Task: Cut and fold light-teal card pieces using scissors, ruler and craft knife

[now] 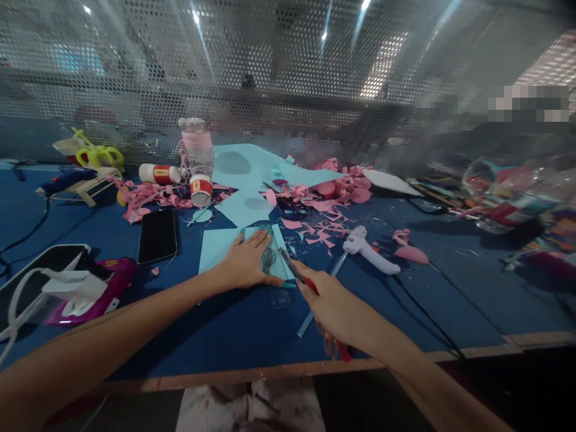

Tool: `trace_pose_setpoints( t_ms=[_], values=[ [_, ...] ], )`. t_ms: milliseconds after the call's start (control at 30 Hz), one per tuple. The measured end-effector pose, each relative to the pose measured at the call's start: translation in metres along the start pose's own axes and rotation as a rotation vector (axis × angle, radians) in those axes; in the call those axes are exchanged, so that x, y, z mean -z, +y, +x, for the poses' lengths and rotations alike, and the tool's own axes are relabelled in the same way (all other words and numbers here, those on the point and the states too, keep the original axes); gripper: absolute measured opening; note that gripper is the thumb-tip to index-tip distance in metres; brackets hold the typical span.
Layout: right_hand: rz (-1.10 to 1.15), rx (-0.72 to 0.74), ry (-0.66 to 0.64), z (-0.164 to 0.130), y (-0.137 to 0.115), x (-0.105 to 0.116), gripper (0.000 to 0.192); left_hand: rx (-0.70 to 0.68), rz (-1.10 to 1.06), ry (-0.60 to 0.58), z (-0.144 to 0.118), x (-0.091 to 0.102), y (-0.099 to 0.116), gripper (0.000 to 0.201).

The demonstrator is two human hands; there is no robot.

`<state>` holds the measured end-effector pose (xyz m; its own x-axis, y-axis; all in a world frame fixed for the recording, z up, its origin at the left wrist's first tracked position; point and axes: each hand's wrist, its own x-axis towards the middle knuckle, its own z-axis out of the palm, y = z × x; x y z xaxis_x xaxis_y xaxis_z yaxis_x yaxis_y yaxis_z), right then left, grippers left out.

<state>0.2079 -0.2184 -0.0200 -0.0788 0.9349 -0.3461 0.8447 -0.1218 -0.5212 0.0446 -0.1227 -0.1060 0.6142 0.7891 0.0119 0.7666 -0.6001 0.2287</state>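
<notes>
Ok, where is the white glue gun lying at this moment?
In the head view the white glue gun lies flat on the blue table, right of centre, just beyond the right hand and beside the pink paper scraps.

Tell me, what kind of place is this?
Probably a craft table. Pink paper scraps and light blue paper sheets cover the blue table, a white glue gun lies there, and the right hand holds red-handled scissors.
</notes>
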Motion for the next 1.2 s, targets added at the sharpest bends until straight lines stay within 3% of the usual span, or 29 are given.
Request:
trace_pose_setpoints(
  t_ms=[267,900,1200],
  values=[
    [0.063,-0.054,-0.083,-0.016,0.002,0.001,0.048,-0.018,0.003,0.020,0.000,-0.001,-0.001,0.107],
    [-0.080,-0.064,-0.010,-0.028,0.000,-0.007,0.049,0.005,0.002,-0.023,0.000,0.006,0.003,0.114],
    [0.074,-0.091,-0.028,-0.029,0.007,-0.014,0.049,0.002,0.005,-0.032,0.000,0.006,0.003,0.113]
  ],
)
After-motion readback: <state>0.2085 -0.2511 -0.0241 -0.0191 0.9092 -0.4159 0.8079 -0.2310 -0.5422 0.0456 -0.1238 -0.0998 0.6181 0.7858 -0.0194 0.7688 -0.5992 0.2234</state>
